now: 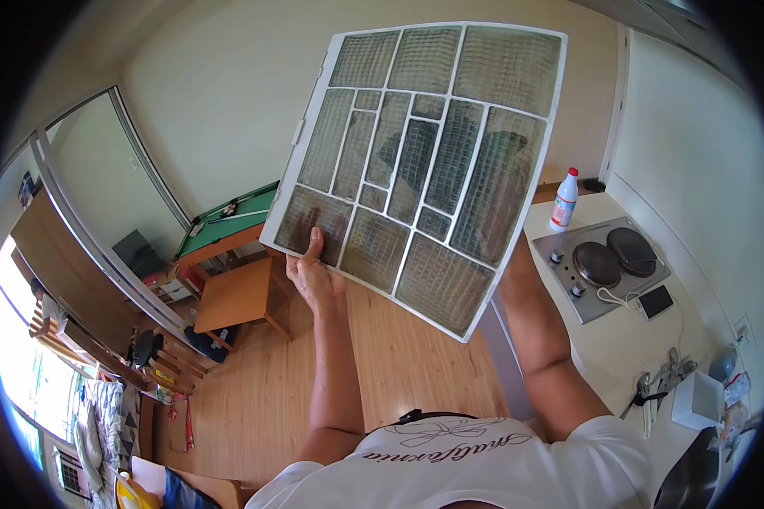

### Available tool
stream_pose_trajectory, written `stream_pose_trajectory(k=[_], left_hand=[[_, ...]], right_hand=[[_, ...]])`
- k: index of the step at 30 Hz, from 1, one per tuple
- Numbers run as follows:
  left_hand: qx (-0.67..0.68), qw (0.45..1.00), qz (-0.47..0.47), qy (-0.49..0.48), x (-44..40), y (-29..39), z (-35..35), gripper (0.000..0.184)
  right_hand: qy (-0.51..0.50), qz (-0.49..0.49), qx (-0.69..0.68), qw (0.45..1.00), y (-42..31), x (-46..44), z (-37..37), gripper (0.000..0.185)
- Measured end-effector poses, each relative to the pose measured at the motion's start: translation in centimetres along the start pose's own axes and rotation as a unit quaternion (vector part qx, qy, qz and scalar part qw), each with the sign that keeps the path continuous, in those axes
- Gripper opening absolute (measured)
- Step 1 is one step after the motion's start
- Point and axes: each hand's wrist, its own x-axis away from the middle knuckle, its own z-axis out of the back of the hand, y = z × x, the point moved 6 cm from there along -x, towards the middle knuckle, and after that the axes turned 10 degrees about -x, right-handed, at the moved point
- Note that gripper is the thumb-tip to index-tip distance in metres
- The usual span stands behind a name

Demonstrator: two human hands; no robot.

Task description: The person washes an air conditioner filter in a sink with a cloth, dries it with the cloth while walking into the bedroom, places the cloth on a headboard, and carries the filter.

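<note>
A white-framed mesh air filter, like one from an air conditioner, is held up tilted in front of me. Its mesh panels look greyish, and a dark shape shows through the middle ones. My left hand grips the lower left corner, thumb on the front face and fingers behind the frame. My right forearm reaches up behind the filter's right side. The mesh covers my right hand, so its fingers cannot be made out.
At right, a counter bears a two-plate electric hob, a white bottle with red cap, cutlery and a white container. At left stand an orange-brown table and a green-topped games table on a wood floor.
</note>
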Motion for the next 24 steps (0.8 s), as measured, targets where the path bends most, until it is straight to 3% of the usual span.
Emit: stream_pose_trajectory(k=[11, 24], left_hand=[[-0.055, 0.993, -0.091, -0.058, 0.6, 2.3, -1.2, 0.034], [-0.060, 0.991, -0.117, -0.022, 1.5, 3.2, -1.8, 0.032]], right_hand=[[0.007, 0.001, -0.004, 1.000, 0.3, -0.1, 0.2, 0.039], [0.013, 0.004, -0.011, 1.000, 0.5, -1.0, 0.0, 0.037]])
